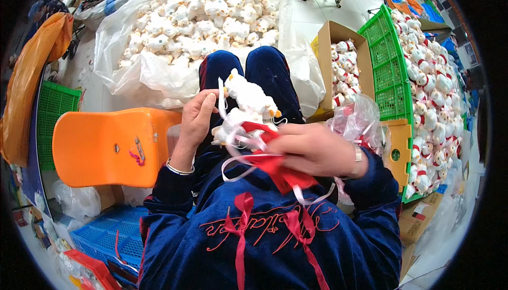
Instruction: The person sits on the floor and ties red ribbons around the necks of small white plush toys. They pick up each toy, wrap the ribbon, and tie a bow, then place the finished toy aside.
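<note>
White plush toys point(247, 95) with small orange parts lie on my lap, between my hands. My left hand point(200, 114) is closed in a pinch on a narrow white ribbon point(221, 88), beside the upper toy. To the right, my right hand point(309, 144) is partly blurred and closed on a red cloth piece point(283, 173). Loops of white ribbon hang from that cloth across my dark blue velvet top. The cloth's upper part lies against the lower toy. My right fingertips are hidden behind the hand and the cloth.
Ahead, a large clear plastic bag point(114, 52) holds many white plush toys. An orange stool point(100, 150) with a small tool on it stands left. On the right are a cardboard box point(324, 60) of toys, a green crate point(389, 73) and a heap of red-trimmed toys point(431, 99).
</note>
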### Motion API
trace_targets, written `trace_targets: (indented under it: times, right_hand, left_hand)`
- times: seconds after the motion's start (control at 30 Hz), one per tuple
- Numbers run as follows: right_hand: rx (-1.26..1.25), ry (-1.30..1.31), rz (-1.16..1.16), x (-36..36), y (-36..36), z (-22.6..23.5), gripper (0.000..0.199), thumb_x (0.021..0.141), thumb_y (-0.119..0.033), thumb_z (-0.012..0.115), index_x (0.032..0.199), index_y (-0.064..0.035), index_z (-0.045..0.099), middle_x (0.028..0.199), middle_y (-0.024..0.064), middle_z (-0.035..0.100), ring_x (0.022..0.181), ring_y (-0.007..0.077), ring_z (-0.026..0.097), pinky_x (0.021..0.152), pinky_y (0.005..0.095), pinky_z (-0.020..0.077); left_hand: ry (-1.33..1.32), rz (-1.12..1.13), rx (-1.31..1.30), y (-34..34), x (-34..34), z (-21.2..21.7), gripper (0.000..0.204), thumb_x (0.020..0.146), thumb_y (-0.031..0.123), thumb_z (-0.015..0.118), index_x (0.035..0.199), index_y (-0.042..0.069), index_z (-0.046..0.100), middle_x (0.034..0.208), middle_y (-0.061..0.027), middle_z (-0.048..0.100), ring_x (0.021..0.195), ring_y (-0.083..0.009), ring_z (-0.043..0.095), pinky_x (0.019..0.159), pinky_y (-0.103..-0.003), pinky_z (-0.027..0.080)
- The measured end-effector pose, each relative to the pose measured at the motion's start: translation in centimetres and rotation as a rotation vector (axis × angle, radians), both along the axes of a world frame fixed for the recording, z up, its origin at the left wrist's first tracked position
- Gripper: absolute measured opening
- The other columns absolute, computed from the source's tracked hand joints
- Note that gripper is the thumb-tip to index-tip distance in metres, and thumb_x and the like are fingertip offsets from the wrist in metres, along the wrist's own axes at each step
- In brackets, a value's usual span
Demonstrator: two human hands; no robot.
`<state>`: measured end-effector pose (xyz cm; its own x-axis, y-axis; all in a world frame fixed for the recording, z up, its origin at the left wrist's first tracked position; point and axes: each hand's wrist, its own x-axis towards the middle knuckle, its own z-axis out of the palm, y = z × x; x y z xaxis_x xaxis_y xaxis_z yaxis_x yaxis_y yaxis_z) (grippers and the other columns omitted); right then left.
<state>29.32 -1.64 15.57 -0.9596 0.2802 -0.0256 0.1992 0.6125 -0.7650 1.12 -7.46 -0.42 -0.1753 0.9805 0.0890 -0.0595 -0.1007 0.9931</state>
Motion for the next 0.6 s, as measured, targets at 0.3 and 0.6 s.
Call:
trace_targets:
  times: [0.3, 0.6]
  right_hand:
    - [-0.065, -0.115, -0.315, 1.3, 3.5, -6.3, 0.027, 0.094, -0.018, 0.070, 0.116, -0.0010, 0.068, 0.105, 0.0168, 0.066, 0.088, 0.0299, 0.069, 0.080, 0.0381, 0.0553]
    - [-0.074, -0.016, -0.423, 0.0, 4.3, -10.8, 0.028, 0.090, -0.019, 0.075, 0.108, 0.0008, 0.069, 0.089, 0.0140, 0.067, 0.079, 0.0277, 0.068, 0.073, 0.0364, 0.0540]
  left_hand:
    - [-0.028, -0.082, -0.179, -1.8, 1.2, -0.7, 0.031, 0.104, 0.021, 0.061, 0.127, 0.000, 0.065, 0.114, -0.0057, 0.070, 0.101, -0.0103, 0.063, 0.083, -0.025, 0.050]
    - [0.109, -0.142, -0.218, -0.3, 1.1, 0.9, 0.038, 0.100, 0.021, 0.063, 0.132, 0.000, 0.062, 0.116, -0.0074, 0.068, 0.104, -0.0129, 0.063, 0.092, -0.027, 0.050]
